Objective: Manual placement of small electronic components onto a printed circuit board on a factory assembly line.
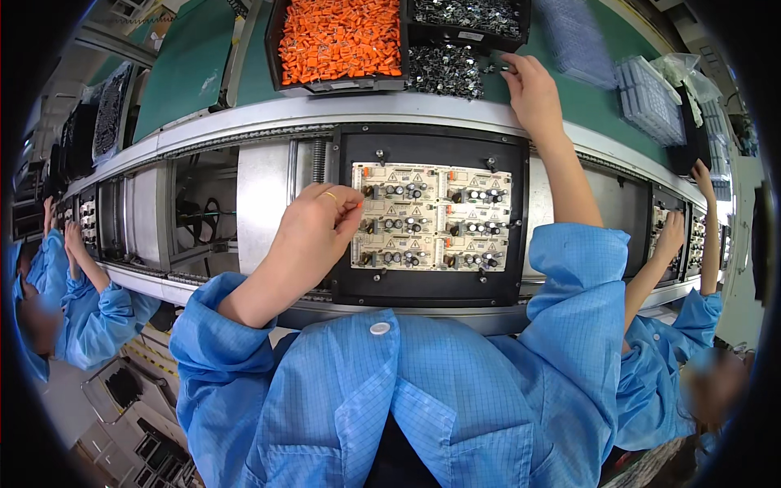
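Note:
In front of me a panel of cream circuit boards point(435, 218) lies in a black carrier frame point(431, 290). It bears rows of capacitors and a few orange parts. My left hand point(313, 232), with a ring on one finger, is over the panel's left edge. Its thumb and fingertips pinch a small orange component point(359, 205), mostly hidden by them. Farther off to the right, my right hand point(534, 93) reaches to the edge of a pile of small black-and-silver components point(447, 71). Its thumb and forefinger are apart, close to a few loose pieces.
A black bin point(342, 84) full of orange components stands at the back, beside another bin of dark metal parts point(468, 15). Clear plastic trays point(648, 91) are stacked at right. A conveyor rail point(236, 138) runs across. Co-workers' hands point(671, 236) work on both sides.

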Action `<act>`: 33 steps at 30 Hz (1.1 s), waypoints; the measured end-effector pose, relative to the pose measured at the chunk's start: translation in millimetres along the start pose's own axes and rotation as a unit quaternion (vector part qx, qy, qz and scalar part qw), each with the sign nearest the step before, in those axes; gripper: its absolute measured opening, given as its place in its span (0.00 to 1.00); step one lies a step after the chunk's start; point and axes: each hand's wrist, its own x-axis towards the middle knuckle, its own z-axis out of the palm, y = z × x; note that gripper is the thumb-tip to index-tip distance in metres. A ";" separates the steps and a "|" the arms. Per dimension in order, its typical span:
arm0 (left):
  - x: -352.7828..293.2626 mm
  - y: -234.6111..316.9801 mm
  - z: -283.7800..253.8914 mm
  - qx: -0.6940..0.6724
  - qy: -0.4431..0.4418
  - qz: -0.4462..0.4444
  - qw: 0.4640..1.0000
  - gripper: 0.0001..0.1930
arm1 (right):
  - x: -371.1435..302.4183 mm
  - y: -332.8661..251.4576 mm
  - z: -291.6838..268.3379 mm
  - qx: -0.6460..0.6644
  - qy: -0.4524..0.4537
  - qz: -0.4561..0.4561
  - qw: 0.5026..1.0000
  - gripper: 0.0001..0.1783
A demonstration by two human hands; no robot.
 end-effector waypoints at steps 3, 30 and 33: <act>0.9 0.1 -0.1 0.027 -0.002 0.046 0.999 0.08 | -2.3 10.6 -5.1 -0.001 -0.012 0.010 1.000 0.10; 4.4 0.9 11.6 0.128 -0.031 0.107 0.986 0.05 | -61.1 -105.1 -108.9 0.422 -0.113 0.238 0.868 0.12; 5.2 1.2 12.3 0.141 -0.032 0.114 0.983 0.05 | -71.5 -115.0 -113.4 0.433 -0.110 0.241 0.861 0.12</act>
